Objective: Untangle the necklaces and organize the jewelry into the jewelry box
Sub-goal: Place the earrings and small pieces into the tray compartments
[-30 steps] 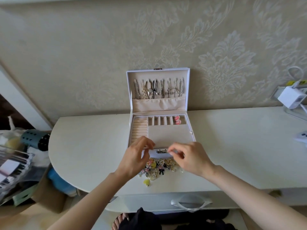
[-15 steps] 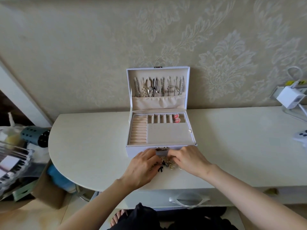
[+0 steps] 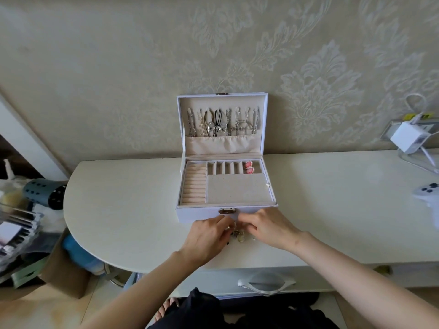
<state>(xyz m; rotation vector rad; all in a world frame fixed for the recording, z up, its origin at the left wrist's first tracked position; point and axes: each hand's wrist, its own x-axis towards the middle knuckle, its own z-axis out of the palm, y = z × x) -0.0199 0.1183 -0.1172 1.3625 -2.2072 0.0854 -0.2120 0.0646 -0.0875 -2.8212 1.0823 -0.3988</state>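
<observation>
Currently, the white jewelry box [image 3: 199, 214] is standing open on the table [image 3: 118, 210], its lid leaning upright at the rear. Necklaces [image 3: 223, 123] are hanging in a row inside the lid, and two pink earrings [image 3: 248, 167] are lying in the rear right compartment of the tray. The ring rolls [image 3: 193, 186] are showing no pieces.

The jewelry cluster [image 3: 238, 235] is lying on the table directly in front of the box, just below its latch [image 3: 227, 211]. The left hand [image 3: 209, 236] and right hand [image 3: 266, 227] are meeting over this cluster, fingers curling down into it. The fingertips are hidden among the pieces, so whether either hand is pinching an item cannot be determined.

Probable step: separating one piece from the cluster.

Hazards:
- Pulling on one piece while others are hooked to it is likely to tighten knots or strain a fine chain.
- Lifting the cluster as a whole risks shedding small pieces, which could roll away from the box and off the table edge.
</observation>
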